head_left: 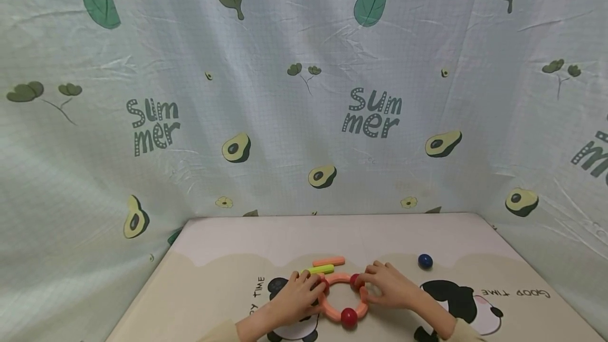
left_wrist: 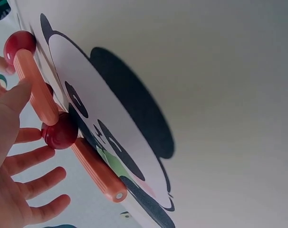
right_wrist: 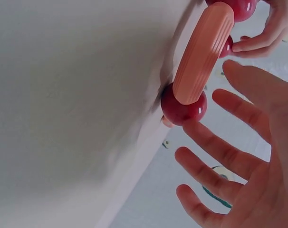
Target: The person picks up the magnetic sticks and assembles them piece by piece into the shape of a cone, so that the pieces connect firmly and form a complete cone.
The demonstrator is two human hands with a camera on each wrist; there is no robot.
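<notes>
A ring of orange curved rods [head_left: 332,313] and red balls [head_left: 349,317] lies on the printed table mat. At its left side is my left hand [head_left: 296,300]. The left thumb lies against a curved rod [left_wrist: 37,88], and the index fingertip meets a red ball [left_wrist: 61,130]; the other fingers are spread. My right hand [head_left: 391,286] is at the ring's upper right. One of its fingertips touches a red ball [right_wrist: 184,107], beside a ridged orange curved rod [right_wrist: 203,54]. The right thumb is apart from that rod.
Behind the ring lie a yellow-green rod [head_left: 322,269] and a straight orange rod [head_left: 329,261]. A dark blue ball [head_left: 425,262] sits farther right. Panda prints mark the mat [head_left: 228,257]. A patterned curtain [head_left: 275,94] hangs behind the table and at both sides.
</notes>
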